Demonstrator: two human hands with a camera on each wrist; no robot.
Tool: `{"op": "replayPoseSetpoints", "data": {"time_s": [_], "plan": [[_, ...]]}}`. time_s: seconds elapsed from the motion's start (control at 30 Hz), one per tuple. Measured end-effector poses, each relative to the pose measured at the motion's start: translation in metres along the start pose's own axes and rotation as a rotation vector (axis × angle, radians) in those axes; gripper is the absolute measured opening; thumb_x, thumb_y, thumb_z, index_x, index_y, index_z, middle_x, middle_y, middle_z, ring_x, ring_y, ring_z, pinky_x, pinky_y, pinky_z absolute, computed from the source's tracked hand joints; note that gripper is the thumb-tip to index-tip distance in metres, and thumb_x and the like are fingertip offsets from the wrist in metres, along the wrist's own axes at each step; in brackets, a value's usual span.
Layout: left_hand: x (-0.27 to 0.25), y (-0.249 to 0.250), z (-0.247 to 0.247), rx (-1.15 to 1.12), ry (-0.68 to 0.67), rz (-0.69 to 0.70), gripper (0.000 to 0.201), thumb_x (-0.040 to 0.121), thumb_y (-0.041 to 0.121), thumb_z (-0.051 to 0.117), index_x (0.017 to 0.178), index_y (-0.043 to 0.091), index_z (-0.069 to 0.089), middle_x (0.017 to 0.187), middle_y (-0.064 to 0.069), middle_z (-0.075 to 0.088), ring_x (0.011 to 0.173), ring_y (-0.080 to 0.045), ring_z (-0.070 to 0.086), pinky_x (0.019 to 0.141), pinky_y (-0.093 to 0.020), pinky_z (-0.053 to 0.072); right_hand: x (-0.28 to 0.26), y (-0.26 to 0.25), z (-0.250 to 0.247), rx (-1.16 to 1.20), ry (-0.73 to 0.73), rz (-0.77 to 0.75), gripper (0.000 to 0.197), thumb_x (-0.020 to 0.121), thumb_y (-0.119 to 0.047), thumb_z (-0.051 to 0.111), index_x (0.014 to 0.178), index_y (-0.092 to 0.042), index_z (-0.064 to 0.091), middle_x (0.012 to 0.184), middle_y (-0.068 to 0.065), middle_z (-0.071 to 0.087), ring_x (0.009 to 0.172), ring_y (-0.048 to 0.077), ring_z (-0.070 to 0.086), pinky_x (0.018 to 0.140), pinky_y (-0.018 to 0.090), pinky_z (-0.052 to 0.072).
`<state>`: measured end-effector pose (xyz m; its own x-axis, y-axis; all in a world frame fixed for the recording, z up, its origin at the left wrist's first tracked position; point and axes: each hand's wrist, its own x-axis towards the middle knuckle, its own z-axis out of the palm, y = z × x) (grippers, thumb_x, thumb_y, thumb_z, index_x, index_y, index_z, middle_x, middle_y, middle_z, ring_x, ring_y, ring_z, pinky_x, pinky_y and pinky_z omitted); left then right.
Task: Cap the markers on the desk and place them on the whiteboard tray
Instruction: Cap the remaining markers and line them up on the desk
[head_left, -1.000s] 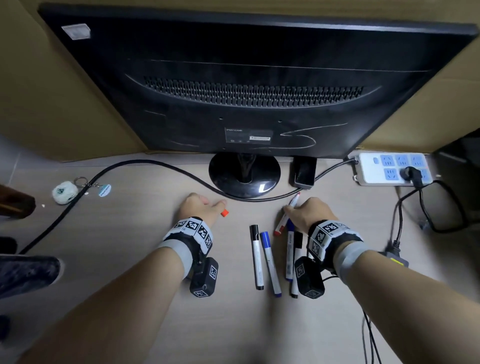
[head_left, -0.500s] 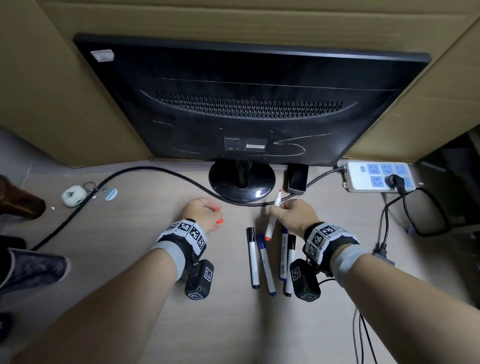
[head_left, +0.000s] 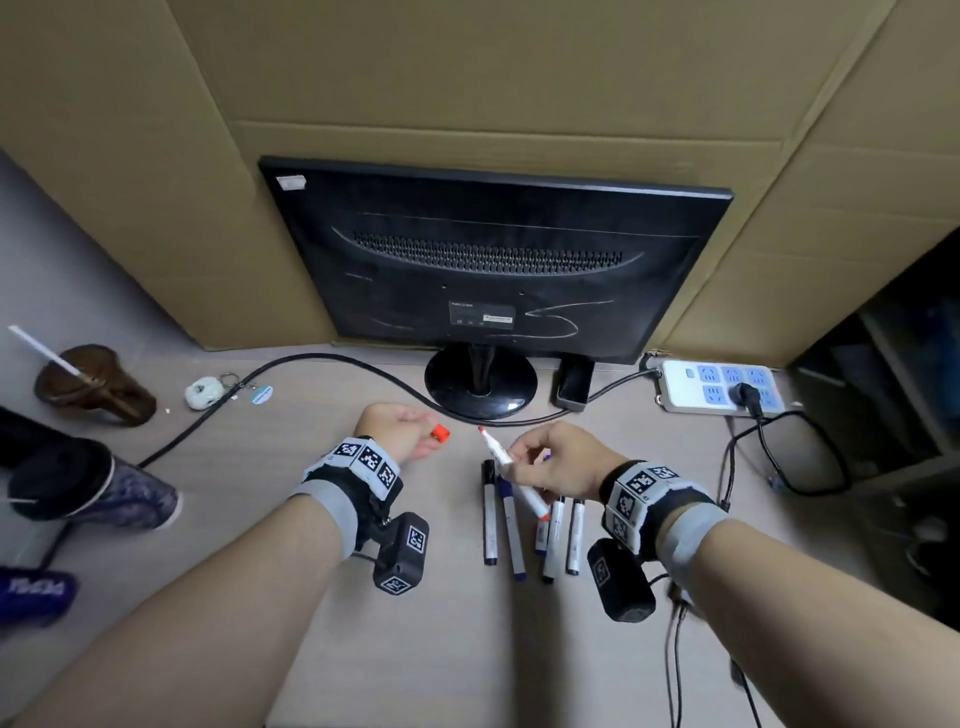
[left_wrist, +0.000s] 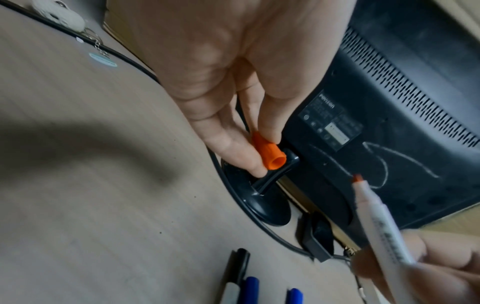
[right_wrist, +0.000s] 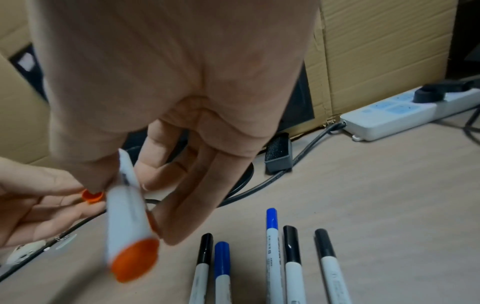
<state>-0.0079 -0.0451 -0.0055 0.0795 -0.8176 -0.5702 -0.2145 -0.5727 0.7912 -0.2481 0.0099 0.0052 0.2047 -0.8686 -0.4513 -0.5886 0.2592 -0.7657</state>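
the orange marker (head_left: 511, 475) sits in your right hand (head_left: 558, 465), pinched between thumb and fingers and lifted off the bench (head_left: 260, 493). it slants, with its bare orange tip pointing up and left toward your other hand and its orange end cap toward you. the marker is uncapped. its orange cap (head_left: 440, 432) is pinched at the fingertips of your left hand (head_left: 397, 428), open mouth turned toward the marker tip. cap and tip are near each other but apart, a gap of bench between them. so both hands are closed on something: the right on the marker, the left on the cap.

below your right hand five more markers (right_wrist: 271, 236) lie on the bench, side by side and roughly parallel, caps pointing away from you. from left they are black, blue, then blue, black, black; all show caps on. the held marker hangs over the middle of this row in the head view.

behind the hands stands a black monitor (head_left: 493, 260), its back facing you, on a round black stand (head_left: 480, 382). a black cable (head_left: 311, 364) curves across the bench past the stand. just right of the stand is a small dark eraser-like block (head_left: 574, 384), and further right a white power strip (head_left: 719, 387) with one plug in it. at the far left lie a white keychain (head_left: 205, 392) and a brown cup with a straw (head_left: 91, 384). cardboard (head_left: 467, 78) walls the bench behind.
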Motion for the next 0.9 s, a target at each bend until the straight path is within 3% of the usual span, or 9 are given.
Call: {"op": "replayPoseSetpoints", "data": {"time_s": [0.07,0.17,0.33,0.43,0.53,0.7,0.8,0.9], "plan": [[-0.009,0.004,0.002,-0.016,0.014,0.008,0.008,0.096,0.010,0.069,0.092,0.004,0.072,0.076,-0.012,0.078,0.075,-0.024,0.075,0.084,-0.037,0.063,-0.006,-0.002,-0.002,-0.047,0.023,-0.036,0.015,0.083,-0.031,0.078,0.085,-0.016,0.078,0.066,-0.009,0.070,0.057,0.002,0.058,0.072,0.032,0.058],[-0.023,0.007,0.006,-0.050,0.014,0.024,0.015,0.096,0.011,0.069,0.082,0.010,0.069,0.063,-0.003,0.076,0.067,-0.018,0.072,0.080,-0.035,0.061,-0.013,-0.004,-0.003,0.013,-0.011,-0.071,0.007,0.088,-0.021,0.077,0.091,-0.016,0.081,0.061,-0.012,0.065,0.050,0.002,0.054,0.051,0.025,0.053],[-0.042,0.009,0.012,-0.008,0.027,0.049,0.016,0.096,0.014,0.070,0.080,0.010,0.071,0.078,-0.012,0.078,0.066,-0.018,0.071,0.061,-0.021,0.060,-0.022,-0.006,-0.007,0.058,-0.007,-0.108,0.011,0.090,-0.020,0.078,0.100,-0.016,0.083,0.067,-0.012,0.068,0.053,0.001,0.058,0.054,0.029,0.058],[-0.046,0.009,0.017,0.003,0.021,0.059,0.018,0.096,0.015,0.070,0.079,0.009,0.072,0.083,-0.016,0.078,0.071,-0.020,0.072,0.064,-0.022,0.060,-0.025,-0.006,-0.011,0.034,0.013,-0.120,0.013,0.091,-0.021,0.078,0.101,-0.016,0.083,0.065,-0.012,0.068,0.047,-0.001,0.058,0.050,0.024,0.054],[-0.048,0.011,0.021,-0.006,0.004,0.064,0.014,0.095,0.016,0.071,0.084,0.007,0.074,0.076,-0.011,0.078,0.069,-0.018,0.073,0.068,-0.026,0.061,-0.027,-0.007,-0.014,0.002,0.020,-0.140,0.004,0.090,-0.024,0.079,0.090,-0.027,0.082,0.068,-0.009,0.068,0.046,0.003,0.055,0.050,0.024,0.051],[-0.046,0.011,0.025,-0.002,-0.050,0.086,0.015,0.093,0.020,0.074,0.088,0.006,0.076,0.077,-0.012,0.080,0.074,-0.021,0.075,0.083,-0.034,0.064,-0.031,-0.007,-0.018,0.001,0.025,-0.144,0.013,0.090,-0.028,0.079,0.081,-0.038,0.077,0.064,-0.011,0.070,0.049,0.013,0.060,0.052,0.030,0.056],[-0.049,0.013,0.027,-0.010,-0.085,0.099,0.016,0.093,0.021,0.074,0.087,0.006,0.077,0.080,-0.015,0.080,0.077,-0.022,0.075,0.087,-0.037,0.063,-0.032,-0.007,-0.021,-0.003,0.028,-0.136,0.008,0.090,-0.031,0.079,0.084,-0.036,0.079,0.064,-0.014,0.072,0.053,0.023,0.066,0.061,0.044,0.064],[-0.051,0.013,0.028,-0.013,-0.115,0.118,0.015,0.093,0.020,0.075,0.087,0.007,0.078,0.083,-0.016,0.080,0.081,-0.024,0.077,0.086,-0.035,0.063,-0.031,-0.006,-0.022,0.002,0.029,-0.143,0.005,0.089,-0.033,0.080,0.091,-0.030,0.083,0.074,-0.006,0.076,0.060,0.034,0.072,0.064,0.054,0.064]]}}
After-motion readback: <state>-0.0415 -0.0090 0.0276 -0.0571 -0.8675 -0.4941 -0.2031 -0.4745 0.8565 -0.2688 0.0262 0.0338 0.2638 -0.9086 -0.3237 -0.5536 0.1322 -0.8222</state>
